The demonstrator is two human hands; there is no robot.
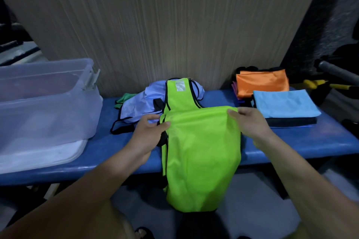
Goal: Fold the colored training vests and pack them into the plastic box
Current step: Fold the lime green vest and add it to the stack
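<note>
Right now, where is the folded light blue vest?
In the head view, the light blue vest lies on the blue bench, at its right end, on a dark folded vest, just in front of the orange one.

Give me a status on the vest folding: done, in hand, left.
Done: folded vests sit stacked at the bench's right end, orange behind, light blue on a dark one. In hand: the lime green vest, gripped at its fold by the left hand and right hand. Left: the white vest and green one lie unfolded, and packing the plastic box.
</note>
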